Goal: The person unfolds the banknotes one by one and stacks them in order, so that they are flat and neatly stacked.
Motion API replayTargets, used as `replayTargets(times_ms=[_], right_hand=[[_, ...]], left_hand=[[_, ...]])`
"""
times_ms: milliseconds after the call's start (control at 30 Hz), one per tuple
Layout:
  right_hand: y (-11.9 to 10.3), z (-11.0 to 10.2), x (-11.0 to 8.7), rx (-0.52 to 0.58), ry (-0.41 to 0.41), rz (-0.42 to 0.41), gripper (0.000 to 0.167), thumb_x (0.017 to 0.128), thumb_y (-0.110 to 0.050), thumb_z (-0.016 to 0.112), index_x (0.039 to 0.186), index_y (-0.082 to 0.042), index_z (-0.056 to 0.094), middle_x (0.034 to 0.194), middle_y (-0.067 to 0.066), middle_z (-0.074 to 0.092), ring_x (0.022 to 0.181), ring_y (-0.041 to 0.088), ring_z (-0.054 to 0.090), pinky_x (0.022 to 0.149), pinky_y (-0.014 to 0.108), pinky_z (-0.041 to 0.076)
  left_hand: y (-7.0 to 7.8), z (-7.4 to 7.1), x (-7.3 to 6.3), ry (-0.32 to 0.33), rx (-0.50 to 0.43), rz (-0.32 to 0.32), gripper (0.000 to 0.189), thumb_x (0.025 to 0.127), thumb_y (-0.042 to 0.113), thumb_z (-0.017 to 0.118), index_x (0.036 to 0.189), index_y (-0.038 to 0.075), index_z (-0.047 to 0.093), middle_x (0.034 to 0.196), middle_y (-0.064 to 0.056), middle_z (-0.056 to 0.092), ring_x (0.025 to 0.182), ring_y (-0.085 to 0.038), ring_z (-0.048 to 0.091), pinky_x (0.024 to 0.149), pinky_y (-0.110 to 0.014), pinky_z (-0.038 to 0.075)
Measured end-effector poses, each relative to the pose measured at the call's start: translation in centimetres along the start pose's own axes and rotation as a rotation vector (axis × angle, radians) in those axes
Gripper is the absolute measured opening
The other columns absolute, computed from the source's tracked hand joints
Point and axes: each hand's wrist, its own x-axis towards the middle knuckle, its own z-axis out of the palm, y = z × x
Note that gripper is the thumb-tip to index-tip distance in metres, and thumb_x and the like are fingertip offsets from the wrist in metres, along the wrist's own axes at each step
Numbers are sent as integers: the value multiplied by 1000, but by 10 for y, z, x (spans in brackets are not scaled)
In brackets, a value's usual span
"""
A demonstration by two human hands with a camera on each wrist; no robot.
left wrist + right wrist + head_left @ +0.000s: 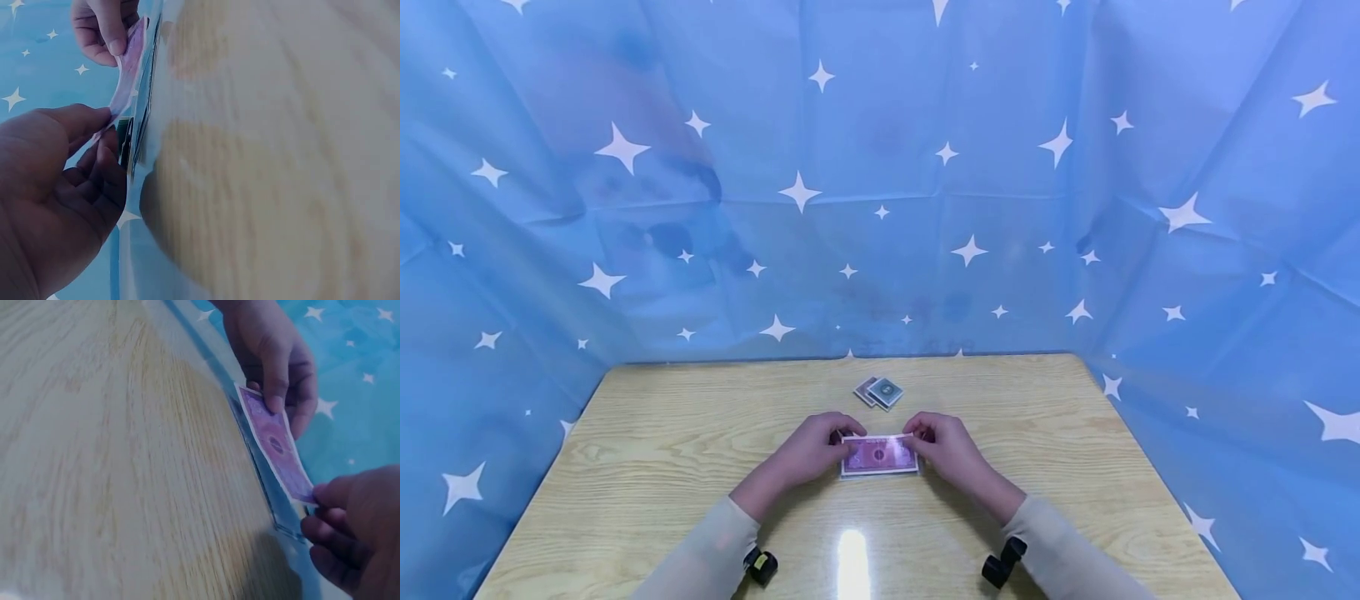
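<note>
A pink-and-purple play banknote [880, 456] with a white border is stretched between both hands. My left hand [817, 448] pinches its left end between thumb and fingers. My right hand [945, 446] pinches the other end the same way. Seen in the right wrist view, the banknote [275, 444] bows slightly and is tilted above the table. Beneath it lies a flat, bluish, dark-edged piece [289, 524], mostly covered by the note in the head view.
Two small square cards with dark faces [886, 392] overlap beyond the hands on the wood-grain table [662, 450]. A blue cloth with white stars [880, 275] hangs behind the table's far edge. Black wrist devices [762, 567] sit at both sleeves.
</note>
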Motion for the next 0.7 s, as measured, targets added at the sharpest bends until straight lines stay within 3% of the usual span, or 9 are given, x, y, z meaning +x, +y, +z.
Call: replayTargets(times_ms=[333, 700], right_hand=[[4, 4, 0, -62, 19, -13, 10, 99, -8, 83, 95, -16, 79, 82, -11, 68, 73, 9, 60, 66, 27, 51], [4, 7, 0, -191, 2, -33, 9, 99, -11, 84, 100, -18, 80, 88, -13, 68, 80, 7, 61, 72, 28, 55]], left_hand=[[1, -1, 3, -19, 93, 35, 20, 101, 6, 77, 120, 12, 80, 108, 3, 75, 97, -13, 68, 89, -38, 59], [3, 0, 8, -57, 164, -25, 15, 101, 9, 79, 114, 15, 80, 99, 7, 69, 92, -11, 63, 85, -37, 56]])
